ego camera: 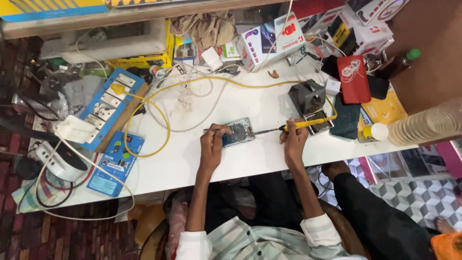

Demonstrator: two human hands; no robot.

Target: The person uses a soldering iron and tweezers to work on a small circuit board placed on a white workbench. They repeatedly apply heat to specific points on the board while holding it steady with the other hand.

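Phone (237, 132) with its back cover off lies flat near the middle of the white bench (202, 159), inner parts exposed. We judge it light, thin and rigid, but fragile where open: the exposed board and any glass face underneath would not tolerate pressure or twisting. We would take hold of it by the outer frame edges only, never by the open interior. On a smooth bench top it likely slides unless pinned.

Our left hand (212, 144) rests on the phone's left end, fingers curled down over its edge and pinning it; a thin metal tool shows at the fingertips, though we cannot tell exactly how it is gripped. Our right hand (293, 139) is closed around the yellow handle of a soldering iron (293, 126), its dark tip reaching to the phone's right edge. The iron is stiff, light and hot at the tip; only the handle is safe to grip.

Just beyond the right hand stands a dark iron stand (308, 96). A yellow cable (159, 103) loops across the bench toward a blue switchboard (108, 103) at left. A red phone (353, 79) lies at right.
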